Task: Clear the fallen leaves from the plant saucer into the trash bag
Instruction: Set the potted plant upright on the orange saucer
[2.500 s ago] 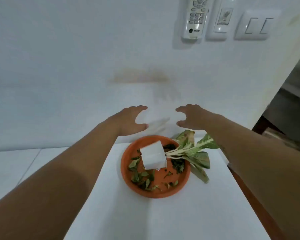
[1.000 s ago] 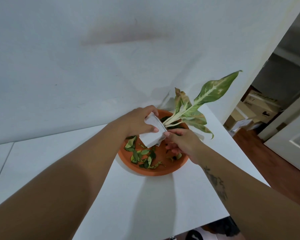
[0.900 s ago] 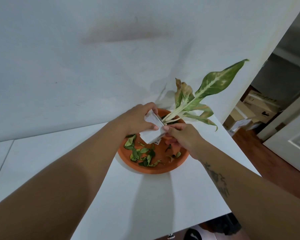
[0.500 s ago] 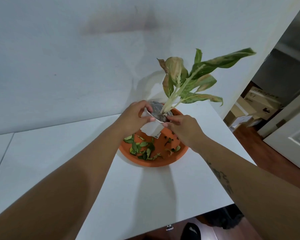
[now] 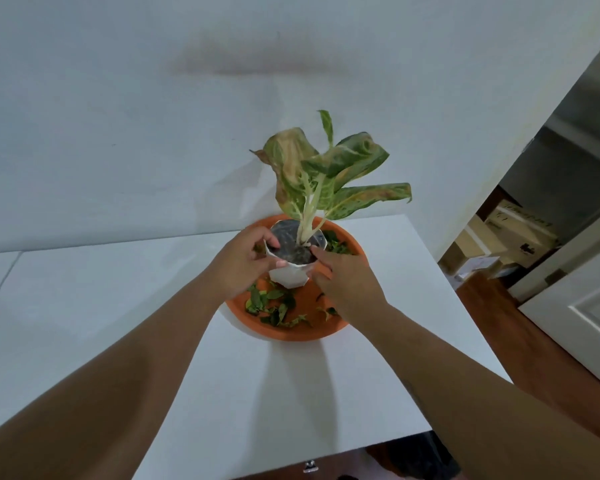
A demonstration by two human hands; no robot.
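Observation:
An orange plant saucer [image 5: 284, 332] sits on the white table top near the wall. Several fallen green leaves [image 5: 274, 308] lie in its near half, a few more [image 5: 336, 244] at the back. A small white pot [image 5: 290, 273] stands upright in the saucer, with dark soil and a plant of variegated green and brown leaves [image 5: 321, 174]. My left hand [image 5: 243, 268] grips the pot's left rim and side. My right hand [image 5: 347, 282] holds its right side. No trash bag is in view.
The white table [image 5: 291, 393] ends close at the front and right, over a wooden floor [image 5: 534, 358]. The wall stands right behind the saucer. Cardboard boxes [image 5: 506, 237] sit in the doorway at right, beside a white door [image 5: 586, 306].
The pot lay on its side in the saucer. Both hands took hold of it and tipped it upright, so the plant's leaves now point up.

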